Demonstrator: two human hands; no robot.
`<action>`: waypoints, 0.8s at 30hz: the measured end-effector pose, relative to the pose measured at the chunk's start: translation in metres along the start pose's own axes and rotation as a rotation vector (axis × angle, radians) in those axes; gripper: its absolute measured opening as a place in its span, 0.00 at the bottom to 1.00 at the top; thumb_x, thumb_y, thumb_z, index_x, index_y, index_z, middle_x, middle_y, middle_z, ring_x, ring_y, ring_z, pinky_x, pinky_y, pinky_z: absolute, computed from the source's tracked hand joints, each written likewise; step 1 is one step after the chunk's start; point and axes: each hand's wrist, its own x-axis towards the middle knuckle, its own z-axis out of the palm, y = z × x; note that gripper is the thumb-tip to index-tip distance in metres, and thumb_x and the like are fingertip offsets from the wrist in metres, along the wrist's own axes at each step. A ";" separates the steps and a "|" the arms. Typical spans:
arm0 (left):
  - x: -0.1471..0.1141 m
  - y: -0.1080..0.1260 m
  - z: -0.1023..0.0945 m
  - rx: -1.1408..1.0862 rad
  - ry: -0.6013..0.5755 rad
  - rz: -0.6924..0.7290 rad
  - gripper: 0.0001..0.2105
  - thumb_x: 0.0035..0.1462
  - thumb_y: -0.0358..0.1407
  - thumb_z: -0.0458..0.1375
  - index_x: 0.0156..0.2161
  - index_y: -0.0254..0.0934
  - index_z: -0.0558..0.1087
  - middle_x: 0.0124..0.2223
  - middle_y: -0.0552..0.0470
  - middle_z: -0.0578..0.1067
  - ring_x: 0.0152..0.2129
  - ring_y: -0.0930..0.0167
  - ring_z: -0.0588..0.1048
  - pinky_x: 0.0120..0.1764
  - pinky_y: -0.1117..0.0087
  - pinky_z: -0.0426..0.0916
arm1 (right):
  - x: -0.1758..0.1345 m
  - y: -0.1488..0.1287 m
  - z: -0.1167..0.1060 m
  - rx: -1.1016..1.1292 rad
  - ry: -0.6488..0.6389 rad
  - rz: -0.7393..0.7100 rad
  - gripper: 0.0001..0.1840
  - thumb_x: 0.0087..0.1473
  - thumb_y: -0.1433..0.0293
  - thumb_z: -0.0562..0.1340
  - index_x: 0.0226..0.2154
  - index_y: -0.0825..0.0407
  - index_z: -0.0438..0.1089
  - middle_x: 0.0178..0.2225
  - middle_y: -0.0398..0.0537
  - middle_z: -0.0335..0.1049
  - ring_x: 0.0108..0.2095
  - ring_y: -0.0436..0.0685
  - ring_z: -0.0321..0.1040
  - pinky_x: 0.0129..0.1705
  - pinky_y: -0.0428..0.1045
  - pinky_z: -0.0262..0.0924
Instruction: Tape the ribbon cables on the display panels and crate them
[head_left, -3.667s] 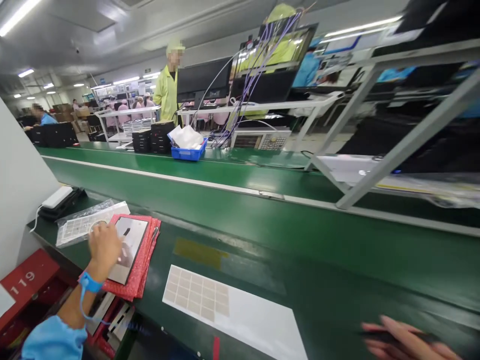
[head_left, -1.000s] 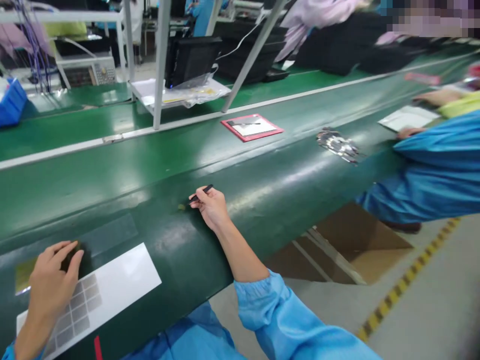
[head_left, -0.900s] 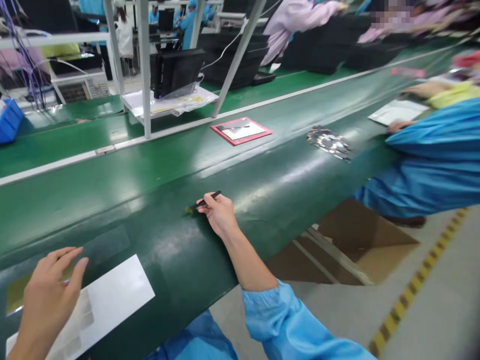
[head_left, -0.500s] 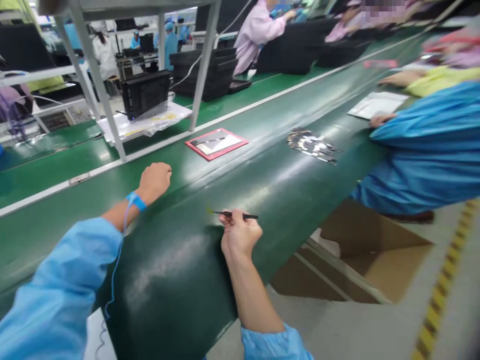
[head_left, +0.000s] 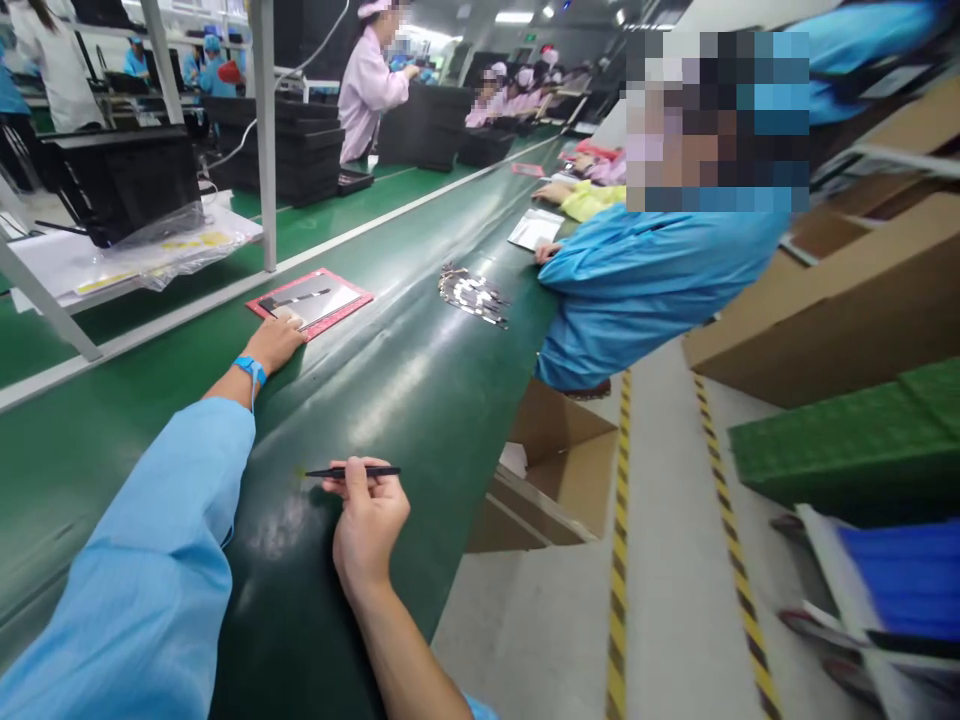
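My left hand (head_left: 276, 342) reaches forward with its fingers stretched onto the near edge of a red-bordered board (head_left: 341, 318). On the board's pale surface lies a thin dark strip (head_left: 304, 296). A blue band (head_left: 251, 369) circles my left wrist. Closer to me, my right hand (head_left: 371, 510) is closed around black tweezers (head_left: 382, 470), which point left, low over the green belt (head_left: 420, 400). A small, blurred yellow-green bit shows at the tweezer tip.
A pile of shiny flat strips (head_left: 474, 295) lies on the belt ahead. To the right, a co-worker in a blue sleeve (head_left: 645, 270) touches a white flat piece (head_left: 535, 230). A metal rack post (head_left: 266, 140) stands at left; a cardboard box (head_left: 577, 470) sits below the belt's right edge.
My left hand has moved forward to the red-bordered board, its fingers now stretched onto it. My right hand still holds the tweezers. The view has swung right, showing more of the co-worker and floor.
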 end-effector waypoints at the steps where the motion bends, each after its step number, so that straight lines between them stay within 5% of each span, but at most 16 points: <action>1: 0.002 -0.001 0.002 0.006 -0.004 0.004 0.16 0.70 0.42 0.63 0.57 0.36 0.75 0.60 0.43 0.75 0.57 0.59 0.75 0.60 0.48 0.73 | -0.001 0.000 0.001 0.000 -0.007 0.001 0.24 0.51 0.52 0.77 0.35 0.53 0.71 0.30 0.49 0.81 0.23 0.53 0.75 0.28 0.48 0.73; 7: -0.009 -0.002 0.003 0.064 0.011 -0.075 0.18 0.70 0.43 0.63 0.58 0.34 0.74 0.57 0.43 0.77 0.51 0.62 0.78 0.54 0.53 0.77 | 0.002 0.004 0.001 0.033 -0.004 -0.019 0.24 0.51 0.54 0.77 0.35 0.55 0.72 0.31 0.49 0.81 0.24 0.53 0.76 0.29 0.47 0.73; 14: -0.073 0.011 -0.045 0.105 0.010 -0.124 0.16 0.71 0.43 0.62 0.57 0.35 0.74 0.54 0.45 0.78 0.49 0.63 0.79 0.53 0.53 0.77 | 0.017 0.012 0.003 0.106 0.064 -0.018 0.26 0.51 0.53 0.78 0.36 0.56 0.71 0.30 0.49 0.79 0.24 0.52 0.75 0.28 0.47 0.73; 20: -0.160 0.073 -0.082 0.075 -0.023 -0.115 0.13 0.73 0.40 0.60 0.54 0.34 0.75 0.49 0.47 0.79 0.44 0.66 0.80 0.51 0.57 0.77 | 0.049 0.021 -0.006 0.163 0.207 0.055 0.15 0.68 0.60 0.68 0.46 0.56 0.73 0.39 0.47 0.76 0.34 0.53 0.75 0.37 0.50 0.76; 24: -0.224 0.137 -0.084 0.043 -0.072 -0.092 0.10 0.74 0.37 0.57 0.54 0.33 0.74 0.47 0.48 0.79 0.40 0.68 0.80 0.47 0.60 0.78 | 0.063 0.016 -0.018 0.181 0.285 0.120 0.20 0.69 0.59 0.67 0.57 0.53 0.72 0.53 0.53 0.73 0.48 0.59 0.76 0.48 0.58 0.77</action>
